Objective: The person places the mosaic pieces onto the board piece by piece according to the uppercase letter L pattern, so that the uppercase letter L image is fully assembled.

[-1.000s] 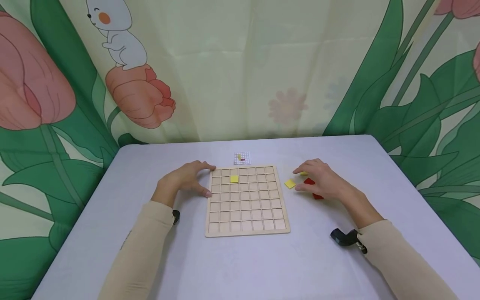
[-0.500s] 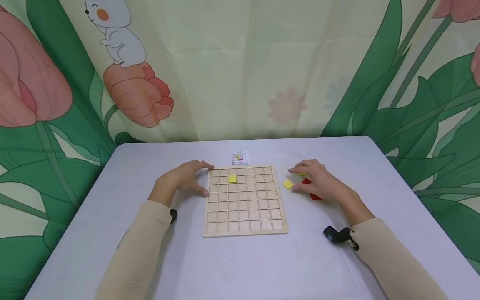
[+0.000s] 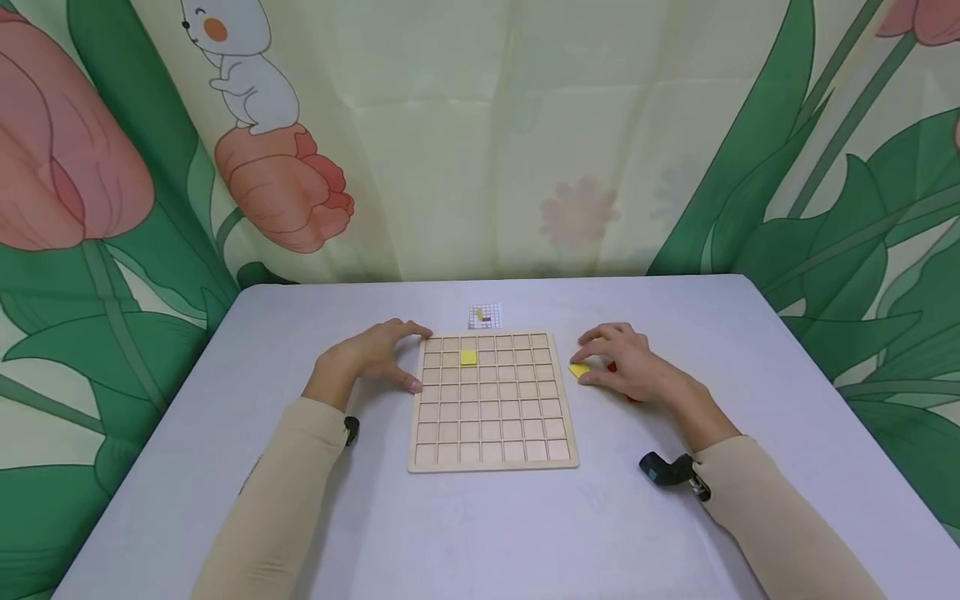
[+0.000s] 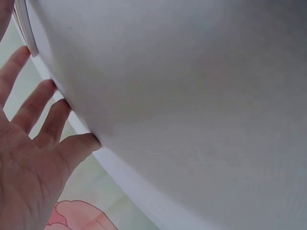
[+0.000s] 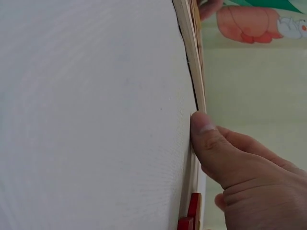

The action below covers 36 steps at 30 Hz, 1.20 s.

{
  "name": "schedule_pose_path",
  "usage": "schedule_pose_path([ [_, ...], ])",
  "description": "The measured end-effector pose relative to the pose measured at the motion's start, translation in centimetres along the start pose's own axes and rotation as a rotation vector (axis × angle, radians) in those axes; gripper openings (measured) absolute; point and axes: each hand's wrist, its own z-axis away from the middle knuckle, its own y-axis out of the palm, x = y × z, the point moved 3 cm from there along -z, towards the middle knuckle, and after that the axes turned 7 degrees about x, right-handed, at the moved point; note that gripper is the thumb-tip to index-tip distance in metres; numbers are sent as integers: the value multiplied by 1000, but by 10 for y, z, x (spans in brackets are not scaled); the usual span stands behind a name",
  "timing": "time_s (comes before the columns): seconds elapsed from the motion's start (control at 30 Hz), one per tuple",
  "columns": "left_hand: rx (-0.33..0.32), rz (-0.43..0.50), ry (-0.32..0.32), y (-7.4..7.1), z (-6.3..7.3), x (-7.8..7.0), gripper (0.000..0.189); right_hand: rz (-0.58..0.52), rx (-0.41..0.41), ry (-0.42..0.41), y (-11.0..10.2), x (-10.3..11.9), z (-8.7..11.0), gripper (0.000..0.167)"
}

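A square wooden grid board point(image 3: 491, 411) lies mid-table with one yellow square tile point(image 3: 468, 357) in an upper-left cell. My left hand point(image 3: 367, 358) rests against the board's left edge, thumb and fingers spread; the left wrist view shows those fingers point(image 4: 41, 105) extended. To the right of the board, my right hand point(image 3: 626, 362) pinches another yellow tile point(image 3: 578, 369) between thumb and fingertips, low at the tabletop. Red tiles point(image 5: 194, 213) lie beneath that hand, mostly covered in the head view. The pinched tile is hidden in the right wrist view.
A small printed card point(image 3: 484, 316) with a coloured grid pattern lies just behind the board. The white-covered table point(image 3: 480, 533) meets a patterned curtain point(image 3: 450, 167) at its back edge. Black wrist devices point(image 3: 667, 469) sit at the cuffs.
My right hand has shifted slightly left and its fingers have come together on the nearer yellow tile. The left hand keeps its place at the board's edge.
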Motion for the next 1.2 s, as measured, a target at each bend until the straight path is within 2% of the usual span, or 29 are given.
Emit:
schedule_pose_path([
  [0.27,-8,-8,0,0,-1,-1,99,-14,-41,-37,-6,5,-1,19],
  [0.53,-16,-9,3,-3,-1,-3,101,-44,-155,-64,-14,5,-3,26],
  [0.8,-6,-8,-9,-1,0,-3,101,-48,-207,-146,-19,11,-8,24],
  [1.2,-6,2,-17,1,4,0,100,-89,-206,-162,-15,37,-27,24],
])
